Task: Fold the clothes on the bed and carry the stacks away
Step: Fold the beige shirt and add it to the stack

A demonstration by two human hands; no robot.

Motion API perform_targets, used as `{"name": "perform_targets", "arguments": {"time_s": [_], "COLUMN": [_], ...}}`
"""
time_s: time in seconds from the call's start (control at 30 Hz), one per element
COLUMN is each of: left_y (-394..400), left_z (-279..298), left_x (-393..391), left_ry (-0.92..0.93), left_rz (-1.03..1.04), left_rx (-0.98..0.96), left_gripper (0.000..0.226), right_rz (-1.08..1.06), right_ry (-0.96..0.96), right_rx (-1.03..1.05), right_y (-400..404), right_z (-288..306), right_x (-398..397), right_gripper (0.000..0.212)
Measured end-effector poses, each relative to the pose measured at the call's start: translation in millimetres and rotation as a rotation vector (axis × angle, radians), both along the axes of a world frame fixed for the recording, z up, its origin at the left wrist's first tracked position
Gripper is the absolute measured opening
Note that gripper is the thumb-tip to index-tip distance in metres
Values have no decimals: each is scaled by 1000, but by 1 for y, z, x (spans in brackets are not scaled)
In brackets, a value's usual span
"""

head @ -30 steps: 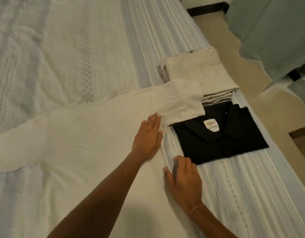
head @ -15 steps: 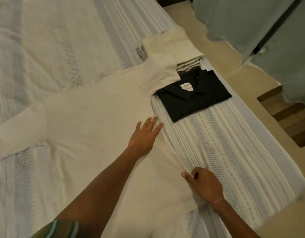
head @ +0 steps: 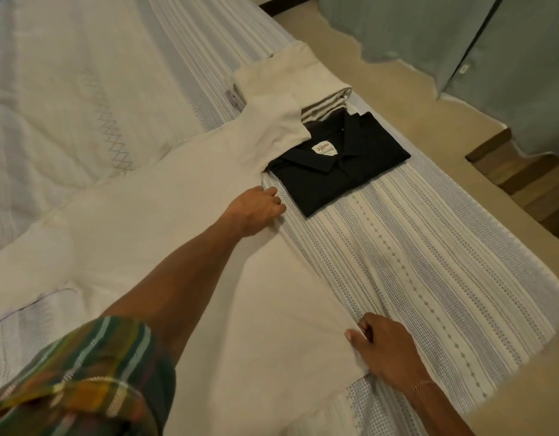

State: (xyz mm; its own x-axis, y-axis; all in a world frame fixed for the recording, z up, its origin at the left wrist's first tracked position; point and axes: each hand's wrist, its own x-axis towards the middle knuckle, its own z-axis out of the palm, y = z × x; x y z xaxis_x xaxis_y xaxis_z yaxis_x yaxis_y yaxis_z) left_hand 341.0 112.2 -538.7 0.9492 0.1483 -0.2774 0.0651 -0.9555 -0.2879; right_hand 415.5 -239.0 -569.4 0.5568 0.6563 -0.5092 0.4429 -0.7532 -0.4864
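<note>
A cream shirt lies spread flat across the bed, one sleeve reaching up to the right over the folded clothes. My left hand grips the shirt's right side edge near the armpit, fingers curled into the cloth. My right hand pinches the same edge lower down, near the hem corner. A folded black collared shirt with a white label lies just right of my left hand. Behind it sits a stack of folded cream clothes.
The bed has a white and blue striped cover and its right edge runs close by the folded clothes. Beige floor lies beyond, with brown wooden steps and grey-green curtains at the right.
My left hand went from lying flat on the shirt to curling round its side edge further up. My right hand slid down the edge toward the hem. The view shifted.
</note>
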Motion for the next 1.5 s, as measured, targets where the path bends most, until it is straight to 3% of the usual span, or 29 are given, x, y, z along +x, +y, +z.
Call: {"name": "perform_targets", "arguments": {"time_s": [0.1, 0.4, 0.6, 0.7, 0.8, 0.93, 1.1, 1.3, 1.4, 1.5], "left_y": [9, 18, 16, 14, 12, 12, 22, 22, 33, 45], "left_z": [0, -8, -9, -11, -7, -8, -1, 4, 13, 13], "left_x": [4, 12, 5, 0, 1, 4, 0, 1, -16, -44], "left_ry": [-78, 18, -88, -107, -119, -109, -34, -62, -156, -116], "left_rz": [-30, 9, 8, 48, 69, 30, 19, 40, -35, -222], "left_rx": [-37, -137, -59, -52, -21, -21, -65, 3, -19, 56], "left_gripper": [12, 25, 19, 29, 33, 22, 32, 25, 20, 26], "right_rz": [15, 23, 37, 39, 50, -1, -59, -113, -23, 211], "right_ry": [35, 68, 20, 1, -7, 27, 29, -57, -231, -497], "right_rx": [-39, -128, -127, -143, -143, -53, -18, 3, 119, 284], "right_y": [3, 14, 14, 15, 12, 7, 2, 4, 3, 10], "right_z": [-1, 8, 6, 7, 12, 21, 28, 33, 39, 45], "right_x": [1, 4, 5, 3, 0, -2, -11, -20, -35, -69], "right_gripper": [36, 36, 37, 31, 25, 28, 23, 29, 5, 32]}}
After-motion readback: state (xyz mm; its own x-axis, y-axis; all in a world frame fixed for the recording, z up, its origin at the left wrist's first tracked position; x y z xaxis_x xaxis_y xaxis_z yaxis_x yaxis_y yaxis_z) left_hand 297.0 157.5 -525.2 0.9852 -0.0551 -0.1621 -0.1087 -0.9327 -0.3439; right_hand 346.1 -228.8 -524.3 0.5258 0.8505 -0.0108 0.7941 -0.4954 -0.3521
